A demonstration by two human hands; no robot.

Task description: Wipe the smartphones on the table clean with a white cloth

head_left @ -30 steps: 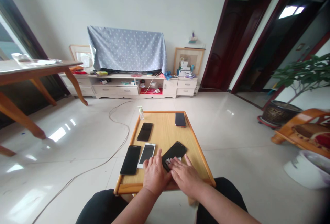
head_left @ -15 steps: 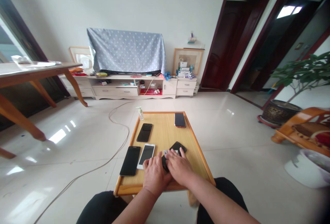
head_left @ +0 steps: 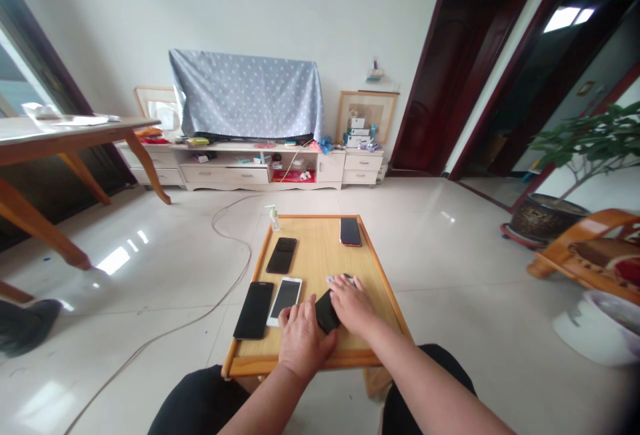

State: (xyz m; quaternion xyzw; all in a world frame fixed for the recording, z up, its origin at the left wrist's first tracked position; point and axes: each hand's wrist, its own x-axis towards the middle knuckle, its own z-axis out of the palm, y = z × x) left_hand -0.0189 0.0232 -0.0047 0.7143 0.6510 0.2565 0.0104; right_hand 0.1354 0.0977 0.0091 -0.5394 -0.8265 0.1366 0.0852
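A black phone [head_left: 326, 311] lies at an angle on the low wooden table [head_left: 320, 255] in front of my knees. My left hand [head_left: 303, 341] rests at its near end, fingers curled against the phone's edge. My right hand [head_left: 353, 301] lies over its far end and presses a small white wipe [head_left: 331, 279] onto it. Only the phone's middle shows between my hands. A white phone [head_left: 285, 300] and a black phone [head_left: 254, 309] lie just left of my left hand.
Farther on the table lie another black phone [head_left: 281, 255], a red-edged phone [head_left: 350, 231] and a small pump bottle [head_left: 273, 218]. A cable [head_left: 220, 235] runs over the tiled floor. A large wooden table [head_left: 60, 138] stands left; a potted plant [head_left: 575, 175] and wooden chair [head_left: 590, 248] right.
My right hand has slid the wipe along the black phone, away from me toward its far end. A dark shape has come into view on the floor at the far left.
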